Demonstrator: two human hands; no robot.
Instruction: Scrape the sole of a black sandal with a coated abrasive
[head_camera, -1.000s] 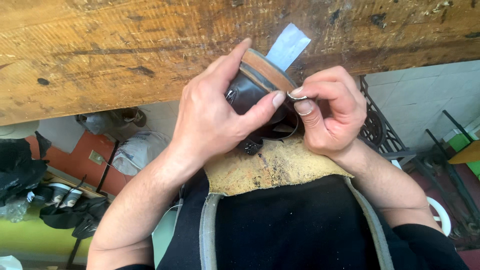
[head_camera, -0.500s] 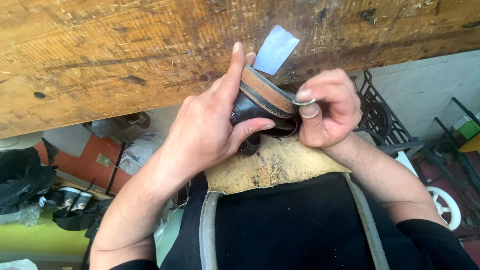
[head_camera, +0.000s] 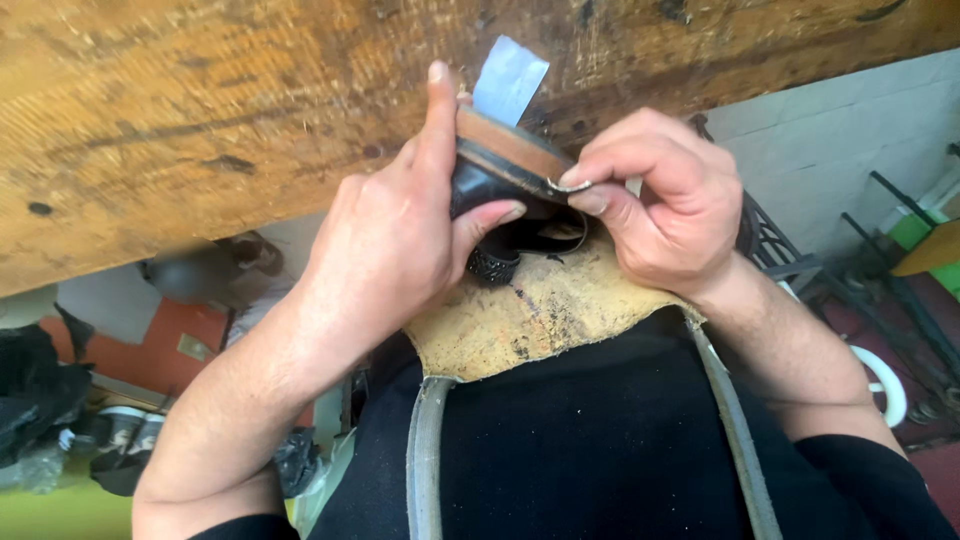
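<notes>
left hand (head_camera: 400, 235) now has its index finger stretched up along the dark shoe (head_camera: 495, 175) – it clamps it against the wooden desk (head_camera: 200, 110) edge – while right hand (head_camera: 655, 200) pinches a curved needle (head_camera: 568, 186) at the sole seam, stitching over the leather apron (head_camera: 530, 320).

A black shoe (head_camera: 490, 185) with a tan-brown sole edge is showing against a golden-brown bench (head_camera: 200, 110) streaked with dark grain and black knots. A pale blue-white slip (head_camera: 510, 80) is standing out above it, while a mottled yellowish leather apron bib (head_camera: 530, 320), flecked with dark stains, is lying over black clothing (head_camera: 580, 450) edged by grey straps (head_camera: 425, 460).
</notes>
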